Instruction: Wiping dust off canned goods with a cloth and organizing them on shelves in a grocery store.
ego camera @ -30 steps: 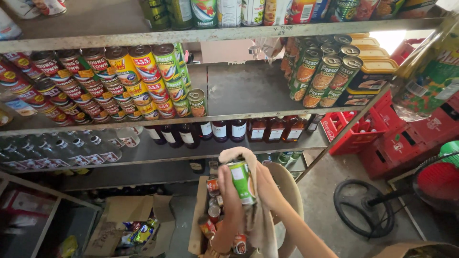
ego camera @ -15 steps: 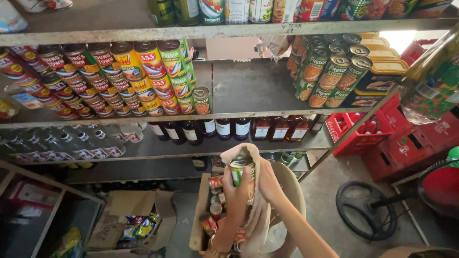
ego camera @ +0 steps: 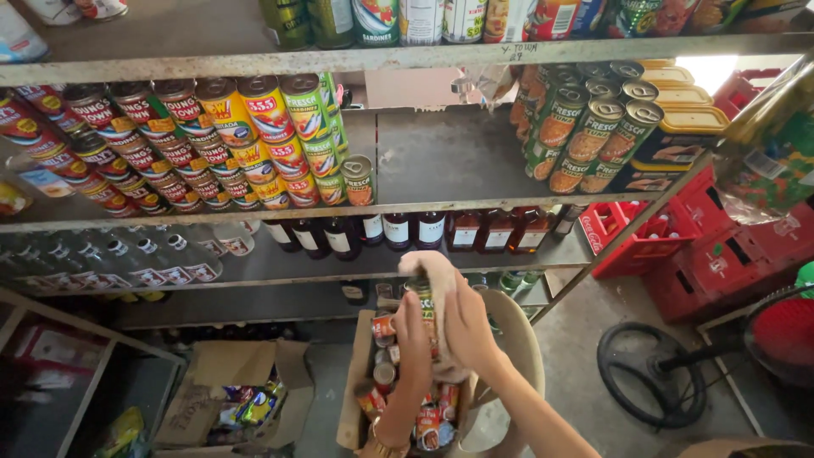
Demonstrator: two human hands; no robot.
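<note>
Overhead, grey metal shelving (ego camera: 441, 199) fills the upper frame, gap at centre. Lower centre, open cardboard box of tins (ego camera: 352, 399). Above it, left hand (ego camera: 413, 335) grips small green-labelled tin (ego camera: 421, 297) upright; right hand (ego camera: 466, 326) presses beige cloth (ego camera: 437, 270) around it.

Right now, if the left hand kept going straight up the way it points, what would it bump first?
Probably the shelf edge above the dark bottles; the left hand holds a can pointing there, though depth is unclear.
</note>
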